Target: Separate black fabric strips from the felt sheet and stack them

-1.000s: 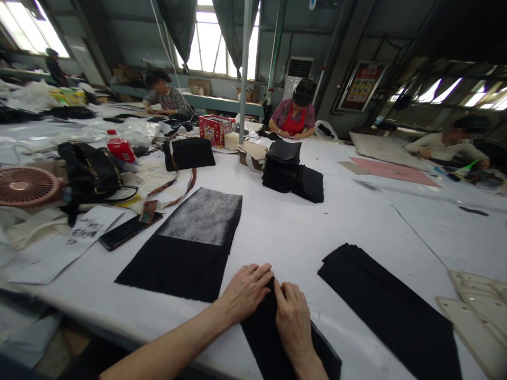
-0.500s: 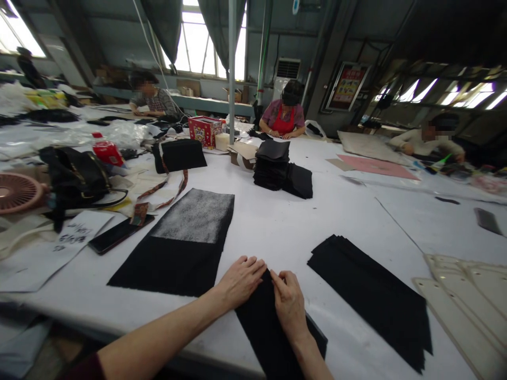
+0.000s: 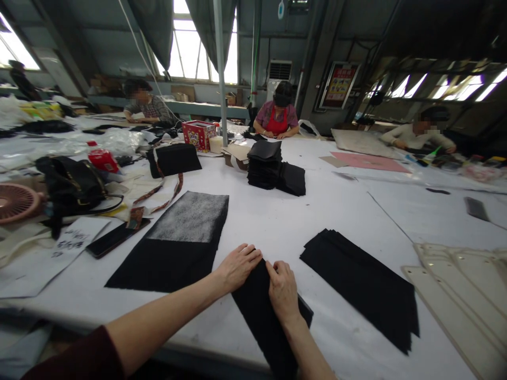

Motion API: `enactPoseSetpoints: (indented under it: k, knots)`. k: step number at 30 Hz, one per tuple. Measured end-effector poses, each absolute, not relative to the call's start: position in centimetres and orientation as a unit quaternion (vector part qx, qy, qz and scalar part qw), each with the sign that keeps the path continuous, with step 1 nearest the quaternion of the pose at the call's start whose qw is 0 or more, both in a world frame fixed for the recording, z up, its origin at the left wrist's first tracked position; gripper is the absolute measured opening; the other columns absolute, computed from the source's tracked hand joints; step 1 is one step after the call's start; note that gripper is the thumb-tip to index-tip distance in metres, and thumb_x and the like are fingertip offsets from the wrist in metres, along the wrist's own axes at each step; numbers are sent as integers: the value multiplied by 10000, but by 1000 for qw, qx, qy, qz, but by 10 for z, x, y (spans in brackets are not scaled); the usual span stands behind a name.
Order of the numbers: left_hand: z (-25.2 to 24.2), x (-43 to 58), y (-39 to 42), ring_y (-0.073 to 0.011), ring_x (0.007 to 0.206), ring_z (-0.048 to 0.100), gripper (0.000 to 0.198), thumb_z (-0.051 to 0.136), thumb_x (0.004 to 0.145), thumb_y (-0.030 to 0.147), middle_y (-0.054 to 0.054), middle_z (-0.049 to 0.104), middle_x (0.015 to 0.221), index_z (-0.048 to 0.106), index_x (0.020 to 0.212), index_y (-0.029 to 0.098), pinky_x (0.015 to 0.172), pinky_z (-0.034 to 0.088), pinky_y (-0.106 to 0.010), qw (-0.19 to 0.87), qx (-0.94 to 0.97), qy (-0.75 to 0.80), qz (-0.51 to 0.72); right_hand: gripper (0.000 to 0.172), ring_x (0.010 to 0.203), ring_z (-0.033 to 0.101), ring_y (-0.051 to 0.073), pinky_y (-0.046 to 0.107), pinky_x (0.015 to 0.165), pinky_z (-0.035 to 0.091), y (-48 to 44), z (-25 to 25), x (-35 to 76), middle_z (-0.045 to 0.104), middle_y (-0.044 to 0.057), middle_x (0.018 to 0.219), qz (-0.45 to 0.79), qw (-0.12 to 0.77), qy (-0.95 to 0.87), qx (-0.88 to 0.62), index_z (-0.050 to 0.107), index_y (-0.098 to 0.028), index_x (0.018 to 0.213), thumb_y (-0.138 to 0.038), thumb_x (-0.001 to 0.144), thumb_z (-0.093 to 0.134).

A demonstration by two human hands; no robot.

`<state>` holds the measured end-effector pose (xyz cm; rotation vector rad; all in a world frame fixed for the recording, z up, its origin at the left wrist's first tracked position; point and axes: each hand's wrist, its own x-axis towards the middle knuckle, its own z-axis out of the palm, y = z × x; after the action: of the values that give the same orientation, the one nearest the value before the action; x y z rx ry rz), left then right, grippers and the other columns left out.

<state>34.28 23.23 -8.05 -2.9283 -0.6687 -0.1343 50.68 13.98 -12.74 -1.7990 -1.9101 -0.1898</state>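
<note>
A long black piece of fabric (image 3: pixel 259 311) lies on the white table at the front edge, slanting towards me. My left hand (image 3: pixel 238 266) rests on its far left corner with the fingers lying nearly flat. My right hand (image 3: pixel 283 287) is at its right edge, the fingers curled and pressed on the fabric close to the left fingertips. Under my right forearm a dark edge of another piece (image 3: pixel 304 311) shows. Left of my hands is a wide black sheet (image 3: pixel 170 264) with a grey speckled upper part. A fanned stack of black pieces (image 3: pixel 360 290) lies to the right.
Black folded stacks (image 3: pixel 264 164) stand further back beside a pole (image 3: pixel 220 74). At left are a phone (image 3: pixel 114 237), a black bag (image 3: pixel 69 184), paper and a pink fan (image 3: pixel 18 203). Beige panels (image 3: pixel 447 295) lie at right. Several people sit around the tables.
The view has shifted slightly. My right hand's fingers have moved a little along the fabric's edge, while my left hand stays on its corner.
</note>
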Motion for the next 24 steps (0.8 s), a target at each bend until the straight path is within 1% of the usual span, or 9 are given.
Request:
enactPoseSetpoints:
  k: [2,4,6,8,11,15,17,20,24]
  knots:
    - [-80,346,235,-249,1203,440,471,540,846,167,-112,552,1247,460,1309,136,1046,307,-377,63,-974,-215,-32,371,874,479,207,322,747,388,142,-127,509,532,70,915,-71,254,-701,-662,584,-194,1216,-65,909,420]
    - [-81,347,234,-252,1180,454,542,551,824,164,-116,549,1240,421,1350,131,1032,322,-374,56,-974,-217,-28,380,882,480,207,322,749,385,140,-127,511,532,71,922,-69,255,-702,-662,575,-194,1226,-61,906,419]
    - [-83,348,231,-253,1175,455,612,559,805,152,-107,523,1272,379,1389,174,1028,325,-384,51,-973,-222,-26,380,892,479,210,324,756,381,135,-128,513,533,72,929,-68,254,-701,-663,571,-195,1228,-62,907,418]
    - [-83,349,228,-258,1182,448,639,568,789,138,-99,503,1292,375,1393,219,1030,322,-395,52,-974,-221,-22,376,900,478,212,327,762,377,130,-128,514,534,72,935,-65,252,-700,-665,570,-195,1227,-63,909,419]
    - [-82,351,227,-271,1204,430,595,562,796,140,-104,498,1284,409,1367,205,1049,306,-403,60,-975,-212,-20,373,912,475,215,329,766,373,125,-128,516,536,75,944,-63,249,-698,-668,572,-187,1223,-58,908,420]
    - [-84,354,226,-253,1201,429,539,524,827,132,-101,526,1245,417,1355,160,1047,315,-372,48,-979,-198,-18,359,904,468,213,326,755,369,120,-129,519,537,77,937,-63,252,-698,-668,577,-171,1211,-58,911,416]
    - [-85,355,224,-247,1184,439,577,520,821,113,-99,530,1239,388,1380,172,1023,339,-365,41,-978,-203,-16,358,897,468,212,325,750,369,118,-129,521,538,76,935,-63,253,-697,-668,571,-171,1217,-64,914,414]
    - [-85,357,220,-250,1138,464,629,534,815,107,-92,521,1243,356,1406,229,1000,357,-381,47,-978,-204,-16,360,899,472,212,325,749,371,113,-130,523,540,75,935,-63,254,-697,-667,567,-175,1224,-70,915,416]
    - [-84,363,214,-251,1140,473,532,517,850,125,-108,533,1210,402,1366,191,1017,343,-391,57,-980,-188,-23,364,898,475,213,327,743,375,107,-130,526,544,76,935,-67,258,-698,-665,574,-179,1216,-65,910,413]
